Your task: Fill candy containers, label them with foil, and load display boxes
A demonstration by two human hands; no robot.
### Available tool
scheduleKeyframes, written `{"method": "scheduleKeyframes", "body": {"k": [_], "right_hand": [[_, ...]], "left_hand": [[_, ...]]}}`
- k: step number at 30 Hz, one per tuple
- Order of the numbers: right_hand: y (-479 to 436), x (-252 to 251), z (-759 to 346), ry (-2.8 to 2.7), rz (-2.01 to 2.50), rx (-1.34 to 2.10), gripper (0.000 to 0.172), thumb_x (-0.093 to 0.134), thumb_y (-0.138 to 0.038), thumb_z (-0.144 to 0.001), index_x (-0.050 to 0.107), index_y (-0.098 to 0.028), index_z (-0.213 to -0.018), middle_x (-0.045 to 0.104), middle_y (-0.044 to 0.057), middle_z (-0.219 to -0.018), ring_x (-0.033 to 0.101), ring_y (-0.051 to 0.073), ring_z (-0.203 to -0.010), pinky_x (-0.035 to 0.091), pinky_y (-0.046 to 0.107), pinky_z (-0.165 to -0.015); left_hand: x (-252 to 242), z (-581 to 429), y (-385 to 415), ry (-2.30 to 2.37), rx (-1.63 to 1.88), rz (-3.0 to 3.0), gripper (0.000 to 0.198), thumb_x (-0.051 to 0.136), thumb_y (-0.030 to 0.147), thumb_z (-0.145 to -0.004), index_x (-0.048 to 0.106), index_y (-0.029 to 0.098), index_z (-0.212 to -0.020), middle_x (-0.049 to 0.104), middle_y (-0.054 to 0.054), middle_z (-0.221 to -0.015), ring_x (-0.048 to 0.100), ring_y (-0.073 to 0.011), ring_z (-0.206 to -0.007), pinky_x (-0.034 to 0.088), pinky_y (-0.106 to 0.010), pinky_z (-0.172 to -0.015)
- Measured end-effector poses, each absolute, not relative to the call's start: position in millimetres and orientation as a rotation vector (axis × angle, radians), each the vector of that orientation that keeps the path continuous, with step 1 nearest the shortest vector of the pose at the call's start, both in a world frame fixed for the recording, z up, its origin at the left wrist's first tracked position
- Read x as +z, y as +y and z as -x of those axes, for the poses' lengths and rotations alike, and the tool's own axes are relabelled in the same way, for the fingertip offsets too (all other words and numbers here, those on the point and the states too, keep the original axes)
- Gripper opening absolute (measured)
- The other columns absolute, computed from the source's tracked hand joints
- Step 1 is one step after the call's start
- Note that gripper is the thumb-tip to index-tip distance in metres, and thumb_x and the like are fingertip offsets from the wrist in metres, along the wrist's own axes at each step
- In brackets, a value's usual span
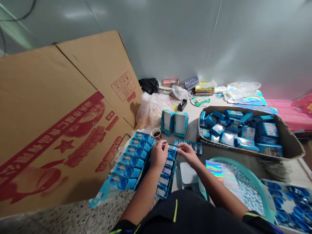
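My left hand (159, 155) is closed in a pinch at the far end of a row of small blue boxes (165, 171); what its fingers hold, if anything, is too small to make out. Opposite it, my right hand (187, 152) pinches the right end of a shiny silver sticker (172, 147) lying over the farthest box of that row. The nearer boxes carry similar silver strips on top. Left of my left forearm stands another row of blue boxes (125, 170) with round blue lids. Several small blue pieces (200, 149) lie just beyond my right hand.
Two stacks of blue cards (180, 123) and a paper cup (156, 133) stand ahead. To the right are a carton of blue boxes (298, 148), a teal basin (268, 198) of small pale pieces, and sticker sheets (223, 175). A large cardboard carton (60, 123) blocks the left.
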State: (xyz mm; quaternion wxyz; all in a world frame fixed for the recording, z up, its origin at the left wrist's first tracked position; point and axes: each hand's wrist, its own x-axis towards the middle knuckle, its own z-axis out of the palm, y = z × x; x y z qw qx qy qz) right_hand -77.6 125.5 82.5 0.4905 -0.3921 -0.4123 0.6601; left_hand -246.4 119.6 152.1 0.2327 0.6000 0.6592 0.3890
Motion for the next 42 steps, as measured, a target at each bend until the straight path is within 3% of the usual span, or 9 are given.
{"method": "scheduleKeyframes", "body": {"k": [7, 13, 18, 23, 28, 31, 36, 39, 42], "right_hand": [[121, 61, 93, -0.859, 0.952, 1.720, 0.062, 0.084, -0.067, -0.058, 0.047, -0.022, -0.078, 0.048, -0.007, -0.060, 0.044, 0.011, -0.053, 0.038, 0.025, -0.056], [119, 49, 90, -0.897, 1.105, 1.557, 0.064, 0.083, -0.071, -0.052, 0.044, -0.022, -0.067, 0.042, -0.007, -0.054, 0.038, 0.010, -0.049, 0.031, 0.024, -0.050], [87, 51, 50, -0.913, 1.187, 1.329, 0.051, 0.080, -0.062, -0.065, 0.050, -0.021, -0.071, 0.047, -0.005, -0.062, 0.041, 0.012, -0.057, 0.030, 0.025, -0.056], [22, 50, -18, -1.082, 1.393, 1.011, 0.035, 0.067, -0.051, -0.084, 0.052, -0.021, -0.074, 0.049, -0.003, -0.066, 0.046, 0.016, -0.063, 0.034, 0.028, -0.060], [-50, 37, -66, -1.109, 1.652, 0.767, 0.030, 0.058, -0.048, -0.090, 0.052, -0.022, -0.078, 0.052, -0.002, -0.070, 0.051, 0.018, -0.066, 0.039, 0.030, -0.065], [-81, 23, -80, -1.140, 1.757, 0.745, 0.028, 0.054, -0.048, -0.091, 0.053, -0.022, -0.079, 0.056, 0.000, -0.072, 0.055, 0.020, -0.068, 0.042, 0.031, -0.066], [-111, 0, -90, -1.364, 2.113, 0.552, 0.023, 0.052, -0.036, -0.090, 0.064, -0.017, -0.099, 0.064, 0.013, -0.103, 0.063, 0.027, -0.094, 0.048, 0.037, -0.084], [-122, -3, -91, -1.451, 2.377, 0.450, 0.035, 0.059, -0.036, -0.090, 0.065, -0.015, -0.117, 0.060, 0.018, -0.122, 0.061, 0.032, -0.111, 0.047, 0.040, -0.092], [-127, 3, -85, -1.526, 2.517, 0.452, 0.049, 0.066, -0.046, -0.089, 0.063, -0.015, -0.126, 0.055, 0.022, -0.134, 0.056, 0.037, -0.121, 0.045, 0.042, -0.096]], "left_hand": [[154, 251, 122, 1.806, 1.069, -1.795, 0.014, 0.059, 0.026, -0.091, 0.071, 0.022, -0.096, 0.072, -0.010, -0.093, 0.067, -0.0252, -0.087, 0.051, -0.037, -0.083], [153, 250, 122, 1.778, 1.067, -1.961, 0.014, 0.062, 0.027, -0.090, 0.070, 0.020, -0.099, 0.068, -0.011, -0.101, 0.065, -0.0259, -0.093, 0.054, -0.041, -0.089], [150, 252, 129, 1.879, 0.937, -1.981, 0.028, 0.062, 0.017, -0.086, 0.066, 0.019, -0.114, 0.065, -0.012, -0.119, 0.061, -0.0265, -0.119, 0.047, -0.041, -0.109], [144, 257, 141, 1.892, 0.731, -1.884, 0.034, 0.057, 0.022, -0.091, 0.061, 0.018, -0.124, 0.070, -0.013, -0.121, 0.067, -0.0261, -0.113, 0.053, -0.038, -0.098], [146, 255, 149, 1.829, 0.565, -1.889, 0.038, 0.060, 0.044, -0.092, 0.065, 0.018, -0.119, 0.070, -0.014, -0.124, 0.063, -0.0305, -0.120, 0.049, -0.043, -0.102], [149, 254, 154, 1.783, 0.528, -1.900, 0.038, 0.058, 0.045, -0.091, 0.066, 0.019, -0.117, 0.071, -0.012, -0.122, 0.064, -0.0279, -0.117, 0.049, -0.040, -0.102], [149, 255, 163, 1.773, 0.494, -1.902, 0.037, 0.040, 0.031, -0.095, 0.066, 0.018, -0.117, 0.072, -0.010, -0.118, 0.066, -0.0237, -0.110, 0.050, -0.036, -0.100], [151, 253, 162, 1.777, 0.477, -1.921, 0.042, 0.044, 0.046, -0.095, 0.066, 0.019, -0.118, 0.070, -0.011, -0.120, 0.063, -0.0273, -0.116, 0.047, -0.039, -0.104], [155, 249, 158, 1.819, 0.441, -1.975, 0.060, 0.056, 0.068, -0.084, 0.065, 0.020, -0.120, 0.066, -0.015, -0.125, 0.060, -0.0336, -0.120, 0.046, -0.046, -0.105]]}}
